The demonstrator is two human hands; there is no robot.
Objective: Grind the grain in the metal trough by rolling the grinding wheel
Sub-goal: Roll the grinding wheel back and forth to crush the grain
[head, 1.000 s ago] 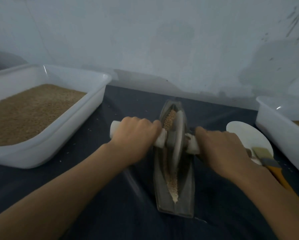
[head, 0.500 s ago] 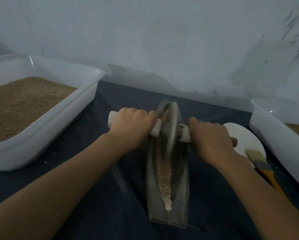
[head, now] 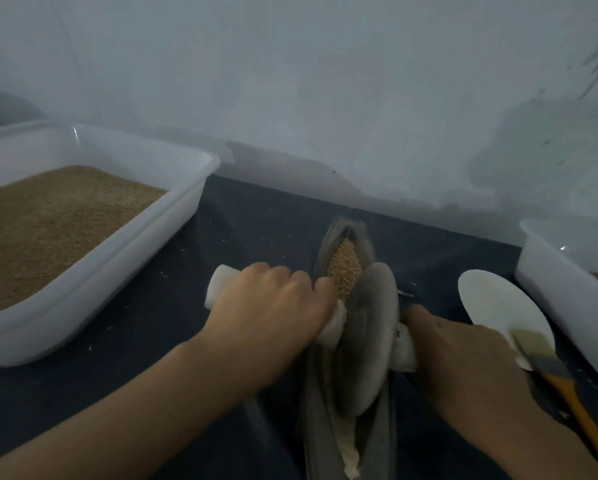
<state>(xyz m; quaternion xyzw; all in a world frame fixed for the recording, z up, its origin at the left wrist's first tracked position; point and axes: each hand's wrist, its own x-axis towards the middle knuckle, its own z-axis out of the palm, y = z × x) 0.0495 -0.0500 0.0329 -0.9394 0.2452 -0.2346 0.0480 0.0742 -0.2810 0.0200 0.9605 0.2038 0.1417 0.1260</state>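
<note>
Your dark cloth-covered table [head: 256,220] carries a grain-filled tub [head: 124,258] at its left edge, the metal trough [head: 380,441] mid-surface, a white plate [head: 495,306], brush [head: 567,393] and second tub [head: 560,289] at the right edge.

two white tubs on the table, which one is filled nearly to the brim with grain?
The left tub, beside the left hand: brown grain covers most of its floor. The right tub is cut off by the frame edge and shows only a small brown patch.

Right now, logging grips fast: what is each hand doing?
Left hand: gripping the white handle.
Right hand: gripping the handle's other end.
</note>
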